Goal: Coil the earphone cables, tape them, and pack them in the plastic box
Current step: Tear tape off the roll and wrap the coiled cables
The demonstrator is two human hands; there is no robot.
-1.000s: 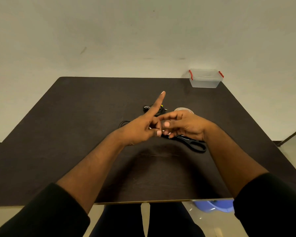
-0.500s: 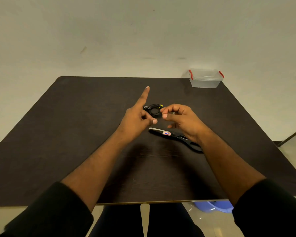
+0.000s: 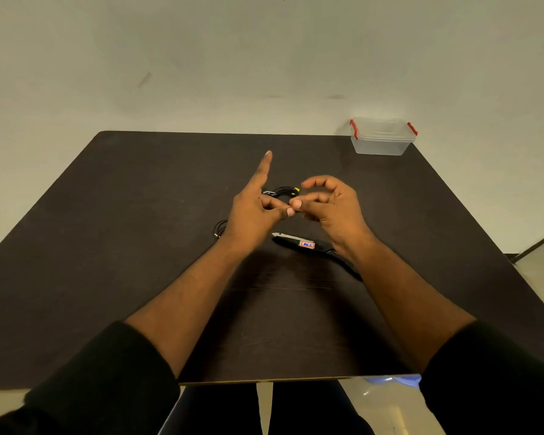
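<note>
- Left hand [image 3: 253, 211] and right hand [image 3: 330, 204] meet fingertip to fingertip above the desk [image 3: 107, 246]; whether either pinches tape cannot be told.
- Coiled earphone cable [image 3: 283, 192] lies behind them; plastic box [image 3: 382, 138] stands closed, far corner.
- Judged: taping step; next, wrap coil.

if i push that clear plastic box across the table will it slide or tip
The plastic box looks low and wide with a flat base, so it would probably slide rather than tip. Nothing shows through its clear walls, so it is likely empty and light, and a gentle push may send it far. It stands at the far right corner of the table, so a push outward could drop it off.
</note>
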